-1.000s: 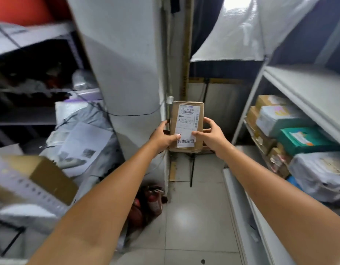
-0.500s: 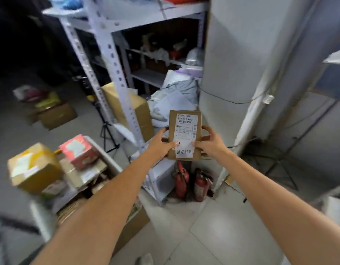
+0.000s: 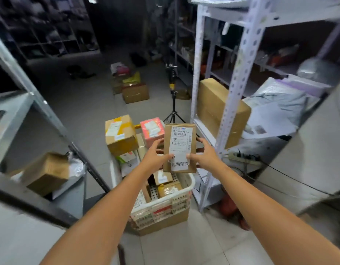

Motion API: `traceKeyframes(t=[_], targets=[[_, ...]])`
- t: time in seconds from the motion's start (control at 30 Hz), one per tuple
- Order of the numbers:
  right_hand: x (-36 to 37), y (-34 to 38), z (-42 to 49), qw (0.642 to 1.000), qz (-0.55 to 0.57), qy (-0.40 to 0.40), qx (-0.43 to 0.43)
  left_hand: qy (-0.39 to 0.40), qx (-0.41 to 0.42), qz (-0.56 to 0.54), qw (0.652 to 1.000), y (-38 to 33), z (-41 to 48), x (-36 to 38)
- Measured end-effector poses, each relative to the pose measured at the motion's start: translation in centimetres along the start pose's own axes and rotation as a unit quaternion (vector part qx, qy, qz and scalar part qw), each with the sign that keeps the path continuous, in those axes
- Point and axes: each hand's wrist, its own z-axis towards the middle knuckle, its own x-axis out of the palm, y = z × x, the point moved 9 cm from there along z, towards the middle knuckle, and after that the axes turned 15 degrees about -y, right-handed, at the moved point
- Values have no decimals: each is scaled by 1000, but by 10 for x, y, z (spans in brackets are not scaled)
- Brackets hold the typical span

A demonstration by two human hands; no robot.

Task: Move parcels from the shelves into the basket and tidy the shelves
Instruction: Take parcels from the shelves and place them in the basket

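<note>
Both arms reach forward, and the left hand [image 3: 155, 155] and right hand [image 3: 204, 157] each clasp a side edge of the parcel [image 3: 179, 142], thumbs on its label face and fingers curled behind it. The parcel is in the air between them, apparently above the basket [image 3: 165, 207] that stands on the floor below. The basket already looks crowded. Small cartons lie inside it, and at its far end a yellow-taped box [image 3: 120, 134] and a pink box [image 3: 152, 130] are heaped higher than the rim. The likeliest trouble, to my eye, is a release from this height. The parcel could strike the heap, skid over the rim to the floor, or knock one of those top boxes loose. Both hands hold only its lower half, so the upper end could also tip away as the grip loosens. On the right the shelf post [image 3: 236, 77] stands near the right hand, with a power strip [image 3: 242, 159] and its cables beyond, and a wide swing might catch them. The parcel is a flat oblong held upright, its long axis running bottom to top in the view. Its broad label face is turned toward the person, barcode end up and the large printed characters at the bottom, and it leans only slightly. Farther off a tripod [image 3: 173, 100] stands on the floor, and more boxes [image 3: 135, 92] sit beyond it.
</note>
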Motion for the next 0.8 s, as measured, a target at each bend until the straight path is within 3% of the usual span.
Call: traceKeyframes(t=[0.37,0.8], targets=[[125,45,70,997,-50,53,-14,-36,-76,-61,995,47,92,-82],[179,42,219,992,-78,97,-5,-87,-161,-111,977,75,223,-50]])
